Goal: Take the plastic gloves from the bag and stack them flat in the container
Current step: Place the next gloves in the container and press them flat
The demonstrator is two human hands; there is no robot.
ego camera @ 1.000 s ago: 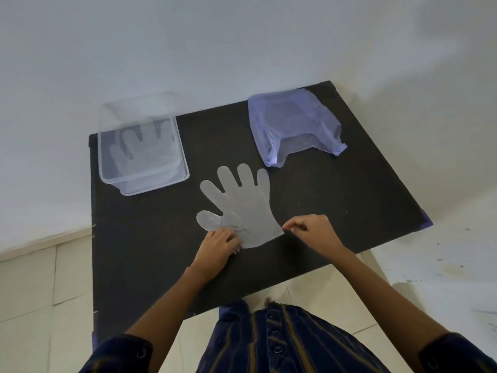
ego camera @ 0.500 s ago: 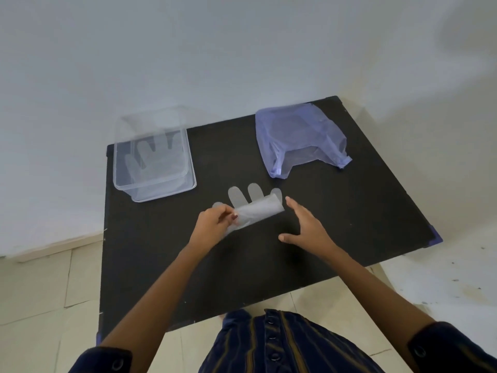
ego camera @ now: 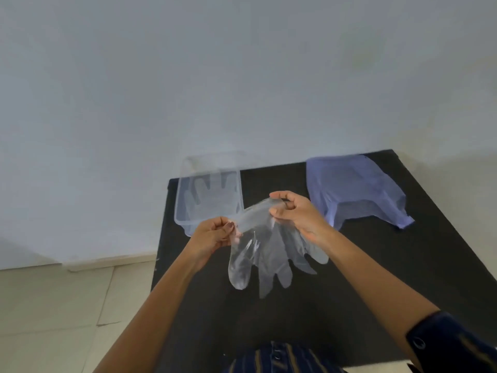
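A clear plastic glove [ego camera: 265, 251] hangs in the air above the black table [ego camera: 376, 278], cuff up and fingers pointing down toward me. My left hand [ego camera: 213, 234] pinches the cuff's left corner and my right hand [ego camera: 295, 214] pinches its right side. The clear plastic container [ego camera: 185, 184] stands at the table's back left, with at least one glove [ego camera: 212, 196] lying flat inside. The pale purple plastic bag [ego camera: 352, 189] lies at the back right, just right of my right hand.
The table stands against a white wall [ego camera: 242, 76]. Tiled floor [ego camera: 53, 305] shows to the left, past the table's left edge. My striped shirt is at the bottom of the view.
The glove lay flat on the table, was folded over by my left hand, and is now lifted off the table, held up by both hands. The view has tilted upward.
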